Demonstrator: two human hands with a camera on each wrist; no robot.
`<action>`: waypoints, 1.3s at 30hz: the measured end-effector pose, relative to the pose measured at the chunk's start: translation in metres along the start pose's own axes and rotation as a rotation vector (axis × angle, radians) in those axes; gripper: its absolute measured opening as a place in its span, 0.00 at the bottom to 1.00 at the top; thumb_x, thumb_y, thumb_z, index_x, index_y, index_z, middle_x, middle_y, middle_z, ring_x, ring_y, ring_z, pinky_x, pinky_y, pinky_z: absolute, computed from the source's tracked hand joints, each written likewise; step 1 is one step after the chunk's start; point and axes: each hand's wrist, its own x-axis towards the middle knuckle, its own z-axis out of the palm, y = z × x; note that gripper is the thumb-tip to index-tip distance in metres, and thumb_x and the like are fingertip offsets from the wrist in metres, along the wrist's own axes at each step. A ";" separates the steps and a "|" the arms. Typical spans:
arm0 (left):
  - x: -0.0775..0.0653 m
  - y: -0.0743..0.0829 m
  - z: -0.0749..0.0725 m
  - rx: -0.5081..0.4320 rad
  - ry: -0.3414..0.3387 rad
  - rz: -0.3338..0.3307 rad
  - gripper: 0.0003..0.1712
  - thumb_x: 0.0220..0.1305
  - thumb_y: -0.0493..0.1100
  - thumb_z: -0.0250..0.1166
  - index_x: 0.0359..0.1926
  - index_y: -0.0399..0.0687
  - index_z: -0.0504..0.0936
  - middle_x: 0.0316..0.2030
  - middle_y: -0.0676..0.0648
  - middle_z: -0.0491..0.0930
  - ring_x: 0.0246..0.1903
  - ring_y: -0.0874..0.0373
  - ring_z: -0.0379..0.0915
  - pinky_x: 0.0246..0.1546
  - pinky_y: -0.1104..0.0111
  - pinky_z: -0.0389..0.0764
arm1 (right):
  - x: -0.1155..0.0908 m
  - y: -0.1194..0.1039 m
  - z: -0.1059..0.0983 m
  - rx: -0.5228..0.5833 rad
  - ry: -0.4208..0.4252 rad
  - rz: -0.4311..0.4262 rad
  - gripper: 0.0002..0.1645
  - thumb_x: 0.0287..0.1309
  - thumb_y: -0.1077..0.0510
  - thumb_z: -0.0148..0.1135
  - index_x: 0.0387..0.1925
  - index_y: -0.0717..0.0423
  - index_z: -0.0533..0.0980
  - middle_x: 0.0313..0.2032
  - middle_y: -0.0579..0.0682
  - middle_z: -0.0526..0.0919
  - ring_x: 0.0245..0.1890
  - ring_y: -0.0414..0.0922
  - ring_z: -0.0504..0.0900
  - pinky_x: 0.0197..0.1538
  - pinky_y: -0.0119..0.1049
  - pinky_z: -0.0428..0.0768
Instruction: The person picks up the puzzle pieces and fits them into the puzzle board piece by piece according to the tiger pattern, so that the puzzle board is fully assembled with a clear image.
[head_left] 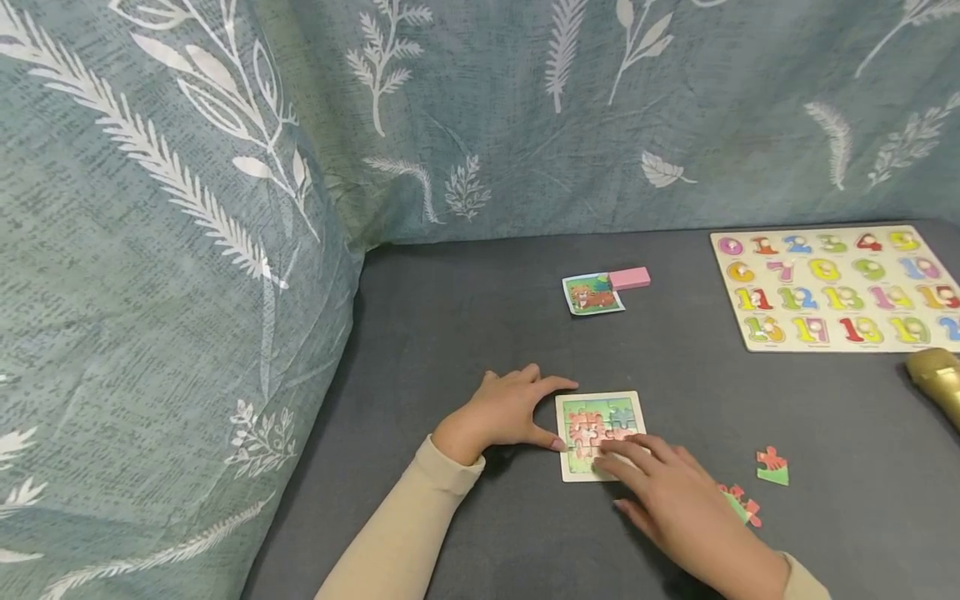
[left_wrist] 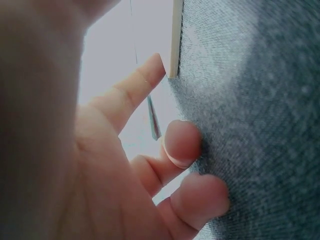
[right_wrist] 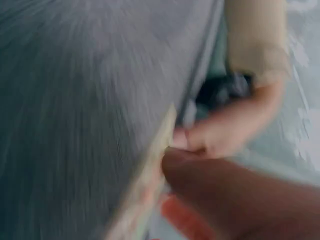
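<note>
A small square jigsaw puzzle point(head_left: 600, 397) in a pale frame lies on the dark table, with an orange animal on green in its joined pieces. At its left side is my left hand point(head_left: 506, 408), thumb point(head_left: 555, 444) on the frame's edge and index finger stretched past the upper left corner. In the left wrist view, a fingertip point(left_wrist: 156, 62) meets the end of the pale frame point(left_wrist: 174, 45). My right hand point(head_left: 667, 492) reaches over the puzzle's lower right part with fingers extended, hiding that corner. The right wrist view is blurred.
One loose puzzle piece point(head_left: 772, 467) lies to the right, and more pieces point(head_left: 742, 504) sit beside my right hand, partly covered. Farther back are a picture card point(head_left: 592, 296) and a pink block point(head_left: 630, 278). A number board point(head_left: 813, 283) and a gold microphone-like object point(head_left: 937, 379) stand right.
</note>
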 end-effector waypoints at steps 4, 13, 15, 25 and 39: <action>0.002 0.001 -0.001 0.001 -0.007 0.013 0.51 0.43 0.75 0.66 0.69 0.75 0.61 0.36 0.57 0.66 0.32 0.64 0.64 0.40 0.57 0.63 | -0.033 0.031 -0.022 0.014 0.034 0.126 0.30 0.33 0.56 0.80 0.45 0.47 0.81 0.45 0.42 0.78 0.44 0.46 0.77 0.44 0.48 0.74; 0.001 0.007 0.008 0.030 0.057 -0.035 0.51 0.41 0.81 0.61 0.68 0.73 0.63 0.42 0.55 0.68 0.39 0.61 0.68 0.43 0.52 0.64 | -0.079 0.069 -0.018 0.174 0.131 0.134 0.31 0.18 0.67 0.81 0.32 0.42 0.79 0.33 0.30 0.71 0.38 0.38 0.80 0.49 0.14 0.62; 0.001 0.008 0.009 0.048 0.067 -0.035 0.51 0.41 0.80 0.62 0.67 0.72 0.63 0.41 0.54 0.68 0.38 0.60 0.68 0.41 0.52 0.65 | -0.079 0.068 -0.016 0.227 0.124 0.154 0.31 0.22 0.67 0.81 0.33 0.41 0.77 0.31 0.28 0.71 0.34 0.32 0.78 0.39 0.17 0.68; 0.004 0.009 0.010 0.036 0.062 -0.044 0.51 0.41 0.77 0.66 0.67 0.72 0.63 0.41 0.53 0.68 0.39 0.58 0.69 0.44 0.49 0.65 | -0.063 0.067 -0.019 0.397 -0.009 0.225 0.27 0.31 0.63 0.80 0.31 0.43 0.72 0.25 0.33 0.65 0.24 0.28 0.65 0.35 0.26 0.65; 0.003 0.010 0.007 0.026 0.062 -0.038 0.49 0.43 0.77 0.65 0.67 0.71 0.64 0.42 0.53 0.69 0.40 0.57 0.70 0.44 0.49 0.66 | 0.022 0.024 -0.006 0.760 0.026 0.445 0.11 0.50 0.67 0.70 0.34 0.52 0.78 0.29 0.42 0.82 0.29 0.38 0.80 0.31 0.33 0.77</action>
